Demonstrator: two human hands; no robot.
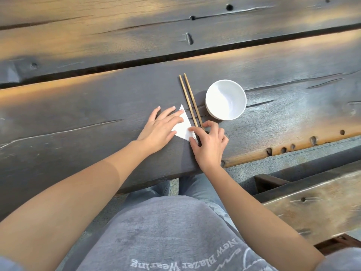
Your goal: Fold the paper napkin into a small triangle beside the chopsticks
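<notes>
- Both forearms are reaching over the worktop (78,118); left hand (159,128) is lying flat, fingers spread, pressing the napkin (184,126)
- right hand (210,141) is pinching its near corner beside the chopsticks (190,100); final creasing, I'd guess; next, firm smoothing

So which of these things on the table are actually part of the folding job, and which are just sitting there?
Part of the job:
paper napkin
chopsticks
left hand, flat on the napkin
right hand, at its near corner

Just lying about:
white bowl

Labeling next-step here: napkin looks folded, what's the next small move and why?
Probably lift both hands away. The napkin already lies as a small triangle just left of the chopsticks, with the left hand flat on it and the right hand pressing its near corner.
</notes>
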